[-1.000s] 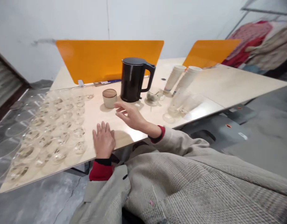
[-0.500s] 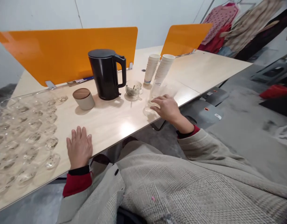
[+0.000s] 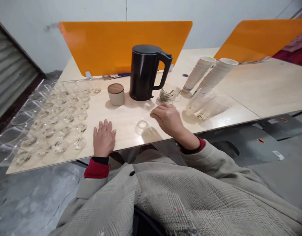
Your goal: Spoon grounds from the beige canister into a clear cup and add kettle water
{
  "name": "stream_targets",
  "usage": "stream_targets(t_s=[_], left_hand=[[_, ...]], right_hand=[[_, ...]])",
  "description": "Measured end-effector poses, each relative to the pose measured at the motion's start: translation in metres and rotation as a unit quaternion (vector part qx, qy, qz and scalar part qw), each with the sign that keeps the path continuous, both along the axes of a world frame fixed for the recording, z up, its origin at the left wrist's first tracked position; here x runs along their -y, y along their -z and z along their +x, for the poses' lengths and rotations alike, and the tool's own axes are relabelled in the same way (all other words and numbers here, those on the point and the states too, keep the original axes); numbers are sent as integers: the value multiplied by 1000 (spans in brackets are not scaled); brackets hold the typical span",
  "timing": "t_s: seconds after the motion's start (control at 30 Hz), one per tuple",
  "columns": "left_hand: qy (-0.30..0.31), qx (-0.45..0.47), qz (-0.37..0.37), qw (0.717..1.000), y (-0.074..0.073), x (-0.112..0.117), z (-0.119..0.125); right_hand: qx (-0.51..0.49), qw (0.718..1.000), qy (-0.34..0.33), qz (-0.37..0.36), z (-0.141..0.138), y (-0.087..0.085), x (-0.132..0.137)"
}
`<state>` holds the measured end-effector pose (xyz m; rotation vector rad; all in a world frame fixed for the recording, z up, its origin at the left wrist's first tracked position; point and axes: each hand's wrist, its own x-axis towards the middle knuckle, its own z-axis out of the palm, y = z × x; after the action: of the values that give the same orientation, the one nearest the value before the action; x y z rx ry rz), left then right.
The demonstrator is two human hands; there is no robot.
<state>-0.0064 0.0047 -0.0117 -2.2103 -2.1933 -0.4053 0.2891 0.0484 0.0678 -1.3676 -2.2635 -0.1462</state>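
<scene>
My left hand [image 3: 104, 139] lies flat on the table [image 3: 126, 141] near its front edge, fingers spread, with nothing in it. To its left stand several rows of clear plastic cups [image 3: 59, 131] with bits of dark leaf in their bottoms. My right hand [image 3: 168, 119] is above the table's middle, its fingers closed at the rim of a clear cup [image 3: 142, 124]. This cup is faint, and I cannot tell whether its base touches the table. Just behind the hand is a ribbed glass cup [image 3: 169, 93] with something dark inside, partly covered by my fingers.
A black electric kettle [image 3: 144, 73] stands at the back middle, beside a grey canister [image 3: 116, 95] with a wooden lid. Stacked paper cups [image 3: 218, 73] and stacked clear cups [image 3: 211, 105] are on the right. Orange dividers [image 3: 111, 42] line the back.
My right hand has left the clear stack and moved left with a clear cup, now before the kettle. My left hand stays flat. The view has swung left.
</scene>
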Motion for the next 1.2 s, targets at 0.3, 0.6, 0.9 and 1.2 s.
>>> stream_targets(t_s=[0.3,0.6,0.9,1.2], left_hand=[[6,14,-4,1000,-1,0,2],[8,10,1,1000,-2,3,3],[0,-10,-14,1000,-6,5,5],[5,-4,8,1000,0,4,2]], right_hand=[[94,992,-45,-68,-111,2,-20],[126,986,-52,-93,-124,9,-17],[-75,996,-47,-18,-93,-6,-38],[-139,984,-1,-110,-123,0,-154]])
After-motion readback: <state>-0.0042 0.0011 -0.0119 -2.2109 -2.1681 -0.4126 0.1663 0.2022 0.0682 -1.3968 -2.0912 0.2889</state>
